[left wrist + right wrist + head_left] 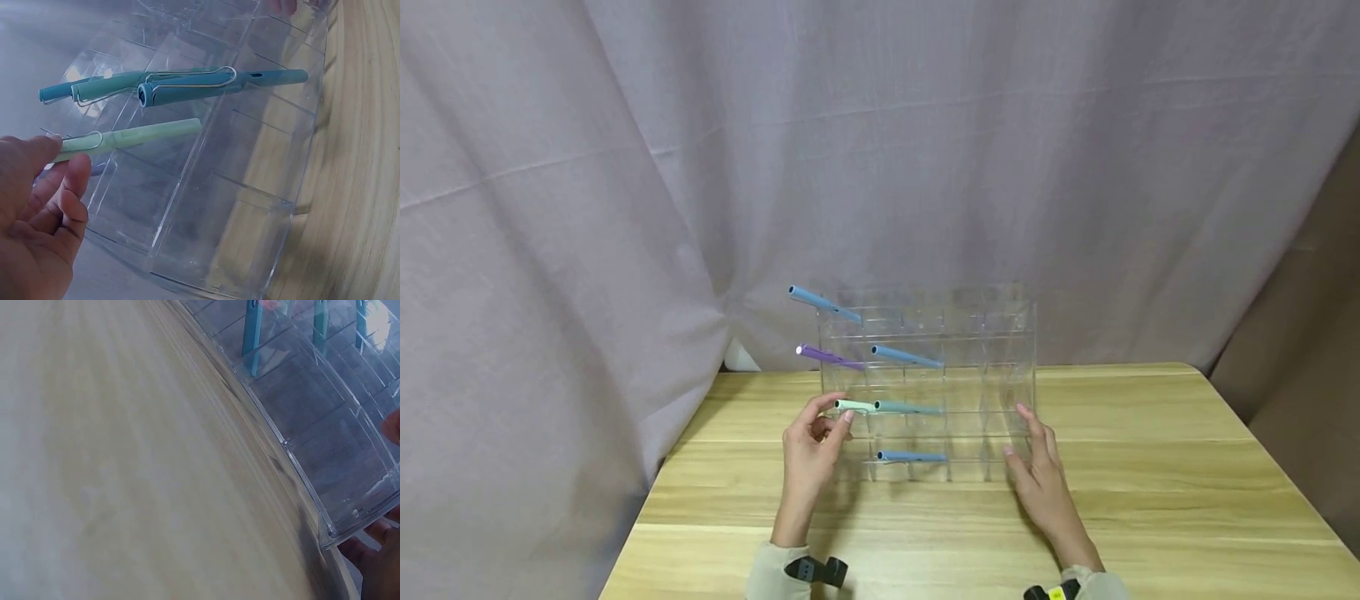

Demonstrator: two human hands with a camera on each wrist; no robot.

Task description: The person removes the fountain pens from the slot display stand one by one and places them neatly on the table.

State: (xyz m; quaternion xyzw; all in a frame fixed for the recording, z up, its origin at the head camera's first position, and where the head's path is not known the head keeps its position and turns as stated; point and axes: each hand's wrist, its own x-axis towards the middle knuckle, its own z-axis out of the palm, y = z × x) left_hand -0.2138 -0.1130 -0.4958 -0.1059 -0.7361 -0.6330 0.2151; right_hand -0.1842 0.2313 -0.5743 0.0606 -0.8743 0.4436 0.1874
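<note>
My left hand (811,446) pinches a light green pen (147,135) by its clip end, between thumb and fingers. The pen lies along a left-hand slot of a clear tiered pen rack (194,181). My right hand (1045,483) grips the rack's right side, thumb in front and fingers behind the edge (375,556). Beside the light green pen rests a teal-green pen (910,407). Below it is a blue pen (913,457); above it another blue pen (906,357). A purple pen (829,357) and a third blue pen (823,303) sit on the upper left tiers.
The rack stands on a wood-grain table (1150,467), near its back edge. A grey curtain (925,167) hangs behind it and down the left side. Dark wrist devices (816,571) are strapped over both sleeves.
</note>
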